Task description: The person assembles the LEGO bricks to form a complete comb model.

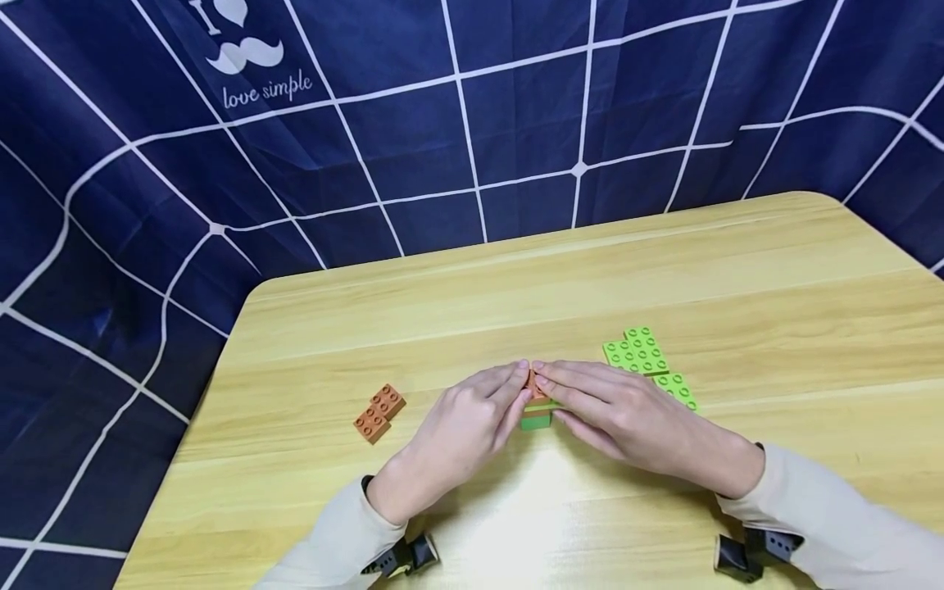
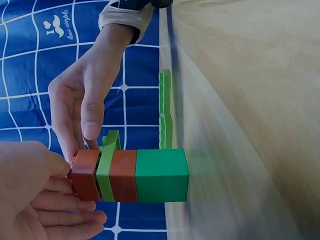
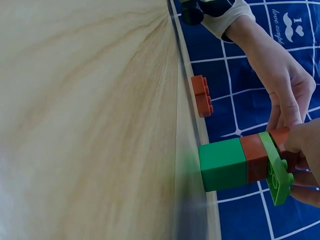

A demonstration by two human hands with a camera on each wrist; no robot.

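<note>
A small upright stack of toy building bricks stands on the table between the two hands. At its base is a dark green block (image 2: 162, 176), with an orange-brown brick (image 2: 123, 176) above it. A lime green plate (image 3: 278, 181) lies over that and juts out toward the right-hand side. On top sits another orange-brown brick (image 2: 85, 175), a thin dark gap showing between it and the plate. My left hand (image 1: 468, 414) grips this top brick from the left with thumb and fingers. From the right, my right hand (image 1: 627, 414) holds the same brick; its fingertips meet the left ones.
Two orange-brown bricks (image 1: 379, 412) lie to the left on the wooden table (image 1: 457, 303). Several lime green studded plates (image 1: 640, 351) lie just behind the right hand. A dark blue curtain (image 1: 413, 131) with white lines hangs behind the table and at its sides.
</note>
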